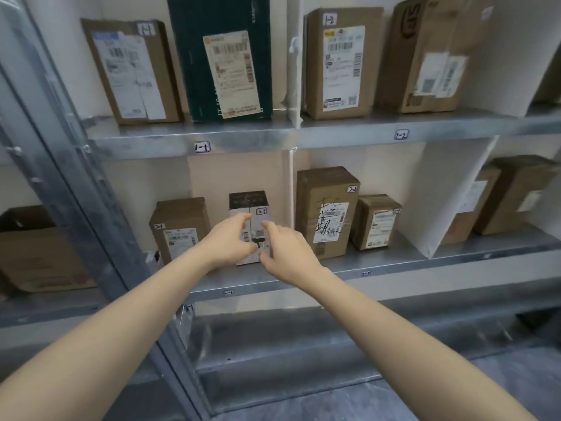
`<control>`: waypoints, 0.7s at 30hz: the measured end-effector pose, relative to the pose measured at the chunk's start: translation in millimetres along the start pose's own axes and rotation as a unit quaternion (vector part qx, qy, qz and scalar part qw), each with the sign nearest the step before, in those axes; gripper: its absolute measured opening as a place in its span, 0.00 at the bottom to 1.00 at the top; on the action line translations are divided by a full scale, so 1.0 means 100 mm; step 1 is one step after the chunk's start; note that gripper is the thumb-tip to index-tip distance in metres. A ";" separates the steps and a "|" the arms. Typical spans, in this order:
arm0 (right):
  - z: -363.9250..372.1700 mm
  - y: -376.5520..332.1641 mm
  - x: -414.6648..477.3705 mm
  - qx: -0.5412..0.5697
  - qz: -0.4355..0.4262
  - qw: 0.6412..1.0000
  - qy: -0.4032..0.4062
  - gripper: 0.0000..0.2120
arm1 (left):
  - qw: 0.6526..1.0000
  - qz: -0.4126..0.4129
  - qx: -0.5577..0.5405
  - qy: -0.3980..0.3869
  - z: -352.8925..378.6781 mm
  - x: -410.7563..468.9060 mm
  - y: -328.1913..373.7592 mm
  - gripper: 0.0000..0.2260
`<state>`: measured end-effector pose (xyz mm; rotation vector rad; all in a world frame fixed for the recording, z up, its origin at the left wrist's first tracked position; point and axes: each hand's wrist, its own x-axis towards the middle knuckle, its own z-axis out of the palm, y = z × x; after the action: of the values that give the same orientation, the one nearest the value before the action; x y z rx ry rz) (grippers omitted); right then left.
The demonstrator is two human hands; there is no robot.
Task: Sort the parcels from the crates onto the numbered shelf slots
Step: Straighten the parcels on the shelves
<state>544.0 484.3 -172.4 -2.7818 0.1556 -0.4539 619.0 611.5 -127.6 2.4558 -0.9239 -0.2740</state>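
From the head view, the step in hand is the placing of one parcel. A small parcel stands upright on the lower shelf, in the left bay, between a brown carton and the white divider. A handwritten sticker on its face reads 2-1, and the tag on the shelf edge below appears to read the same, though it is blurred, so the slot looks right.

The left hand and right hand hang in front of the parcel's face, fingers curved toward each other. Whether they pinch it, merely touch it or have let go cannot be told, since the hands cover the lower half of the box.

If the parcel is settled, the next move is likely to draw both hands clear without tipping it — it is narrow and tall, so a brush of the wrist could topple it — and then fetch another parcel. No crate is in view.

The parcel is a slim rectangular box, dark on top and pale below, smooth-looking. Its neighbour is plain corrugated cardboard with a printed label. The shelving is dull galvanised steel, mottled and slightly scuffed; the dividers look like thin white board.
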 end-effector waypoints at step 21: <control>-1.22 1.50 -1.05 -0.046 -0.039 0.998 0.003 0.24 | 0.996 -0.040 -0.022 0.082 0.85 -0.24 1.72 0.38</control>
<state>397.1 323.9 -142.2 -2.8859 0.0710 -0.4869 474.9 483.7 -110.5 2.4362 -0.7444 -0.1149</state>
